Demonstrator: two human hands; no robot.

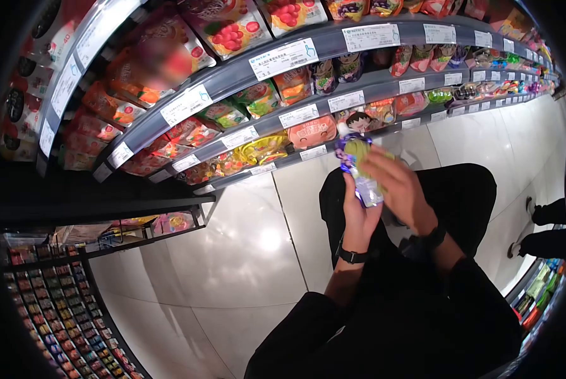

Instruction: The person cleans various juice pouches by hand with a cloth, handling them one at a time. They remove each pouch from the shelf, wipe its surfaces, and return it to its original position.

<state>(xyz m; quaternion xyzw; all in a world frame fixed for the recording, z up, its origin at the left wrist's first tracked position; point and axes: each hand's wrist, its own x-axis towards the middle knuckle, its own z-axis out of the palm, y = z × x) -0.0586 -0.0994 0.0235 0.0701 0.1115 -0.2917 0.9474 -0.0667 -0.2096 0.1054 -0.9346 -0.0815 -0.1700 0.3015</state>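
A purple and clear pouch [367, 189] with a pale cap at its top stands upright in front of the lowest shelves. My left hand [361, 218] grips it from the left and below, with a dark band on the wrist. Over its upper right side lies my right hand [397, 186], fingers stretched out and slightly blurred, touching or very near the pouch. Just behind the pouch, a snack bag with a cartoon face [359, 120] lies on the shelf.
Curved shelves [232, 136] with price labels and colourful snack bags span the top. A rack of small packs [62, 309] stands at lower left. Pale floor tiles [232, 252] show below. Another person's dark-clothed legs [548, 227] are at the right edge, near more shelved goods.
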